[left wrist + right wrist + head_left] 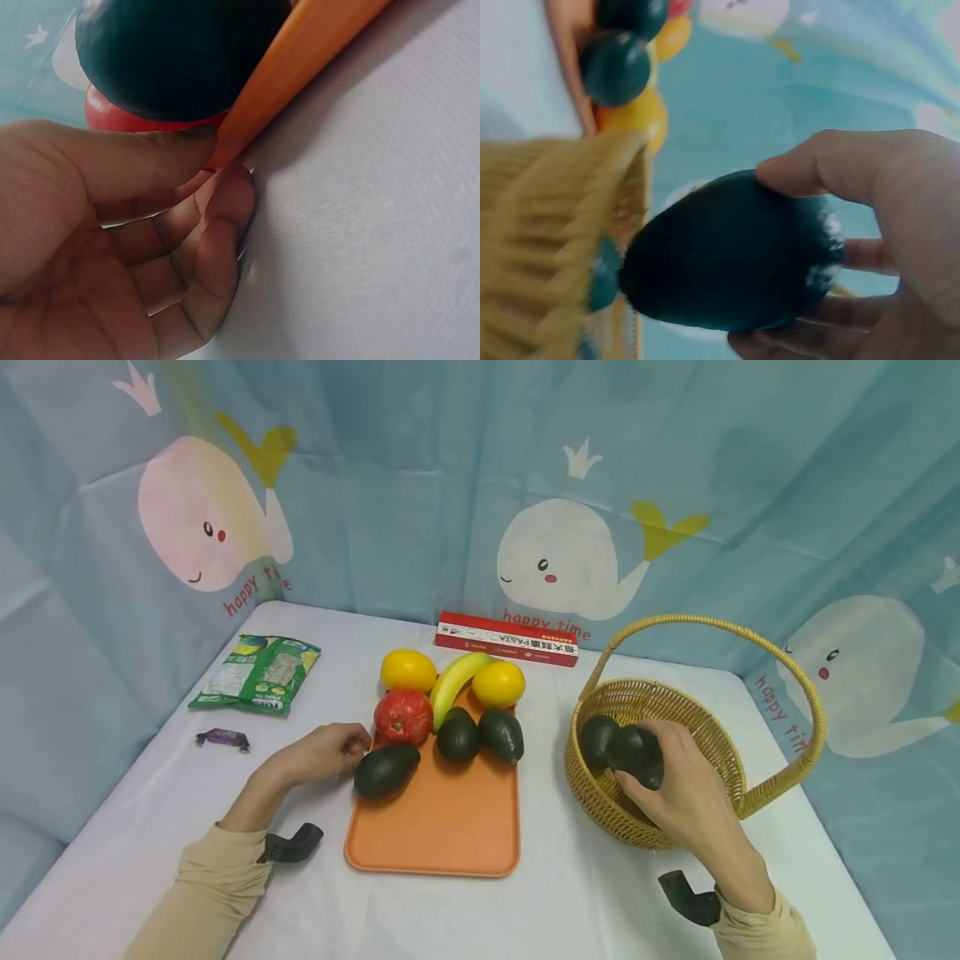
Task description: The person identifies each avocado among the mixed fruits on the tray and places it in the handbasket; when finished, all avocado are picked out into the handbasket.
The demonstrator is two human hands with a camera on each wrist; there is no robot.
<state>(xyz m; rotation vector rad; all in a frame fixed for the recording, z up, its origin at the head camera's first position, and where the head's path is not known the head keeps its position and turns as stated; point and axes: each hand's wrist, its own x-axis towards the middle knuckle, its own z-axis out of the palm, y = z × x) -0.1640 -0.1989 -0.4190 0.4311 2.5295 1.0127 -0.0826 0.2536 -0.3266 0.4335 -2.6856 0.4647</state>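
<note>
My right hand (686, 785) grips a dark green avocado (720, 251) over the wicker basket (600, 797), thumb on one side and fingers on the other. At least one more avocado (596, 742) lies inside; the hand hides part of the basket's contents. On the left, my left hand (326, 753) pinches the side edge of the orange tray (259, 97) between thumb and fingers. An avocado (386, 771) lies on the tray right beside that hand, with a red pomegranate (403, 717) just behind it. Two more avocados (458, 737) sit side by side at the tray's middle.
Farther back on the tray are a banana (453, 683) and two yellow lemon-like fruits (408, 672). A red pasta box (507, 639) lies behind the tray. At the left are a green snack bag (258, 674) and a purple wrapped candy (222, 739). The basket's tall handle (813, 710) arches up.
</note>
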